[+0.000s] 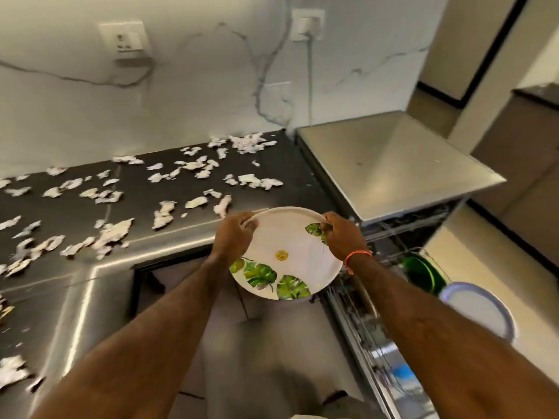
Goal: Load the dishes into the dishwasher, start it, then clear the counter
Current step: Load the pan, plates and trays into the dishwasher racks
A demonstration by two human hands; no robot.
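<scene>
Plate (287,252), white with green leaf print: held in the air off the worktop's (169,189) front edge, left hand (233,234) and right hand (341,234) each pinching the far rim; likely light, stiff, smooth, best gripped at opposite rim edges; dishwasher rack (393,267) just right.

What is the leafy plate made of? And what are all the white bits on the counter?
The leafy plate looks like melamine or plastic, though glazed ceramic is possible: smooth, faintly shiny, with printed leaves and a yellow sticker. Both hands, left hand and right hand, grip its rim. The white bits look like torn paper or tissue: ragged, flat, matte.
</scene>
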